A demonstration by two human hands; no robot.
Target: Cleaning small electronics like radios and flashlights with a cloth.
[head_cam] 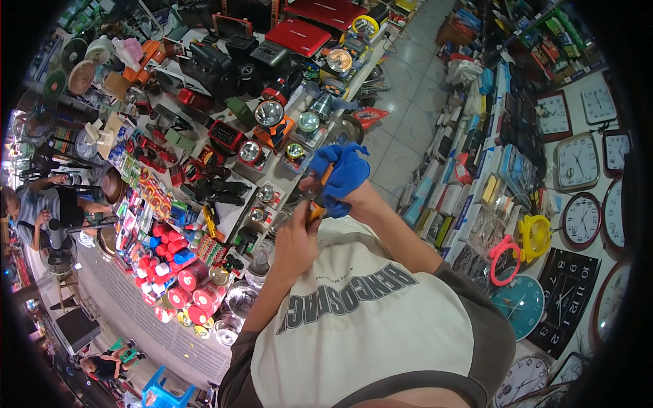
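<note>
In front of my chest, my left hand [297, 242] grips the lower end of a yellow-orange and black object [317, 211]. It looks like a hand tool or torch, but the fingers and cloth hide too much to tell. A crumpled blue cloth [344, 171] is bunched in my right hand [359, 199], pressed against the upper part of the same object. Most of the right fingers are hidden behind the cloth. Just beyond my hands, headlamps such as a small yellow-rimmed one [295, 150] and an orange one [273, 130] stand at the counter's edge.
Along the left, the counter holds red-capped containers [194, 290], black binoculars [219, 191] and red boxes [298, 36]. A shelf with boxes [444, 196] and wall clocks [576, 160] lines the right. A tiled aisle [403, 115] runs between. Two people [48, 206] are at far left.
</note>
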